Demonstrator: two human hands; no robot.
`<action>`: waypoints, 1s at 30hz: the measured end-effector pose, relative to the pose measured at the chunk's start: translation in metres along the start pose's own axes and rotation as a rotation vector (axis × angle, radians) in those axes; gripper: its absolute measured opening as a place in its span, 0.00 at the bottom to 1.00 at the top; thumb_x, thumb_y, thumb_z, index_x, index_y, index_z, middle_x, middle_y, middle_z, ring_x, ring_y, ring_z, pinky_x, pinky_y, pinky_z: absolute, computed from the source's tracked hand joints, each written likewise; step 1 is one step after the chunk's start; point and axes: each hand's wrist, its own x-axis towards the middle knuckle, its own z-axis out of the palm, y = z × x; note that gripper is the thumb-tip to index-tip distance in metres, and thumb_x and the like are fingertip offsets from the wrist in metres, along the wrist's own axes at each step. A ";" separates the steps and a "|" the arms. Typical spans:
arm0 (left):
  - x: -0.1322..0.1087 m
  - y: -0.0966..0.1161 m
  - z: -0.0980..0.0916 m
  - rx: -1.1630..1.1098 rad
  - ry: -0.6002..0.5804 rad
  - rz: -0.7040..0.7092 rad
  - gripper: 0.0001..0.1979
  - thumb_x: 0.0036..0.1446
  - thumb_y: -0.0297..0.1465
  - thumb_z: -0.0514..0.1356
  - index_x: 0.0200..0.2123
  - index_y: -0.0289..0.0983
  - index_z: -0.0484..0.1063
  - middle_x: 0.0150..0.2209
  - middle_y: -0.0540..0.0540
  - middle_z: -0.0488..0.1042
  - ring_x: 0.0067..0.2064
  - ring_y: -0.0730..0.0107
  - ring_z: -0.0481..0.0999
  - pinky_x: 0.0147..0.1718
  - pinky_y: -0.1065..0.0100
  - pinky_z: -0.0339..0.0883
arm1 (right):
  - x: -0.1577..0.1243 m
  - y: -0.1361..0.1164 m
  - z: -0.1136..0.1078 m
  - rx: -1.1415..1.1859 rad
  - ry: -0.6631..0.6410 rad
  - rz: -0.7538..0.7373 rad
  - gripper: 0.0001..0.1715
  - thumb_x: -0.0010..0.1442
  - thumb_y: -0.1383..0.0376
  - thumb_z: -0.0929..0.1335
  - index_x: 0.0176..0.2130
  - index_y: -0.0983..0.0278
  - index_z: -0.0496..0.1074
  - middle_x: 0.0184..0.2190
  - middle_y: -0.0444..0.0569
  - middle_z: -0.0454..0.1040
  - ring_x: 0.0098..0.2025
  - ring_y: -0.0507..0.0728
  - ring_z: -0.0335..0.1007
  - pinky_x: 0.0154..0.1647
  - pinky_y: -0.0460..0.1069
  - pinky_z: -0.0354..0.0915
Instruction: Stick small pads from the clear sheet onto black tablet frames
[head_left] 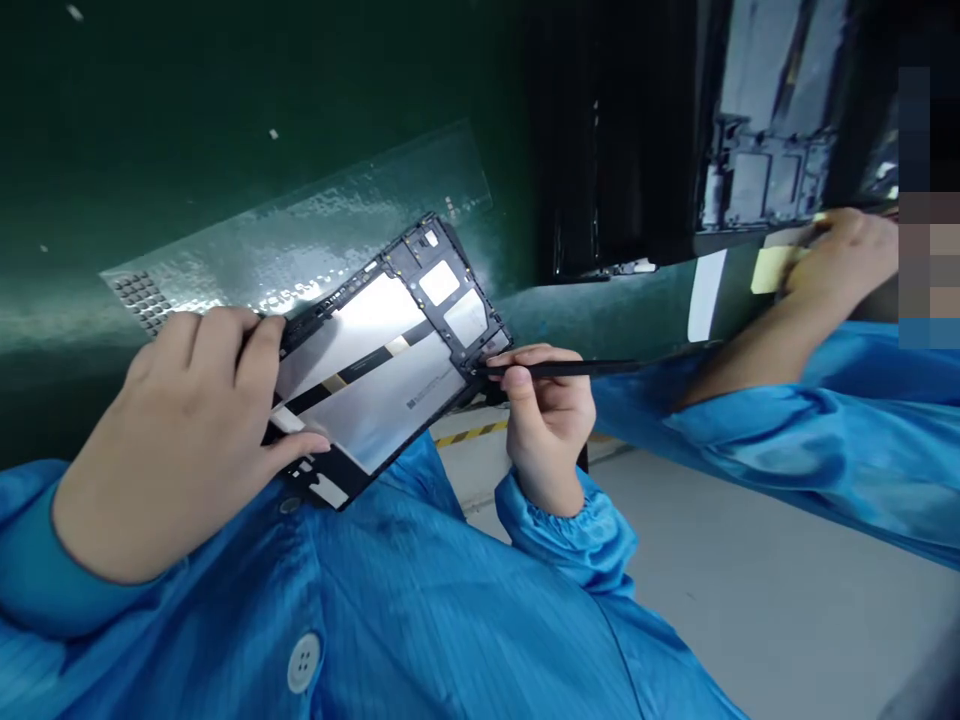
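Note:
My left hand (202, 420) is closed on the near left end of an opened tablet (375, 365), thumb on its inner face and fingers along the far edge. The tablet lies tilted, showing silvery panels, a dark ribbon strip across them and a black frame at its right end. Between the thumb and fingers of my right hand (551, 410) is a pair of black tweezers (577, 368). Their tips meet the tablet's right corner; whether they pinch anything there is too small to tell. Behind the tablet lies a clear plastic sheet (300, 230) with small dark pads at its left end.
A green bench top (225, 80) stretches behind. Dark trays or cases (622, 150) stand at the right rear, with another opened device frame (772, 170) beside them. A co-worker's hand (847, 250) and blue sleeve reach in from the right, near a yellow slip (772, 270).

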 end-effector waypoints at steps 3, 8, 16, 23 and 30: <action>-0.004 -0.001 0.006 -0.053 0.022 -0.016 0.61 0.56 0.64 0.59 0.76 0.24 0.54 0.59 0.21 0.68 0.59 0.24 0.71 0.57 0.34 0.74 | -0.001 0.000 0.001 -0.019 -0.017 -0.007 0.05 0.74 0.67 0.73 0.48 0.57 0.77 0.42 0.45 0.82 0.46 0.53 0.84 0.48 0.50 0.79; -0.005 -0.004 0.016 -0.102 0.052 -0.048 0.61 0.58 0.69 0.50 0.79 0.29 0.52 0.60 0.23 0.67 0.59 0.22 0.71 0.58 0.33 0.72 | -0.001 0.002 0.003 -0.037 -0.034 -0.050 0.08 0.74 0.70 0.71 0.50 0.56 0.76 0.43 0.45 0.81 0.47 0.53 0.84 0.51 0.51 0.80; -0.002 -0.002 0.013 -0.115 0.081 -0.013 0.55 0.61 0.60 0.59 0.78 0.28 0.53 0.62 0.21 0.69 0.59 0.22 0.72 0.54 0.32 0.74 | -0.018 -0.018 -0.013 -0.287 0.059 -0.082 0.11 0.70 0.68 0.67 0.39 0.56 0.78 0.43 0.49 0.83 0.48 0.62 0.82 0.52 0.61 0.77; -0.009 0.033 0.001 -0.608 0.153 -0.134 0.41 0.65 0.52 0.66 0.75 0.41 0.65 0.62 0.29 0.74 0.63 0.29 0.73 0.63 0.27 0.70 | -0.101 -0.038 0.016 0.003 -0.348 0.258 0.32 0.62 0.61 0.78 0.63 0.42 0.74 0.41 0.42 0.89 0.25 0.59 0.82 0.21 0.52 0.75; 0.009 -0.061 -0.001 -0.826 0.566 -0.231 0.32 0.70 0.54 0.64 0.67 0.40 0.71 0.49 0.42 0.81 0.45 0.65 0.81 0.48 0.60 0.82 | 0.004 -0.055 0.074 0.333 0.069 0.451 0.28 0.56 0.49 0.80 0.52 0.56 0.80 0.46 0.50 0.88 0.43 0.66 0.88 0.37 0.55 0.82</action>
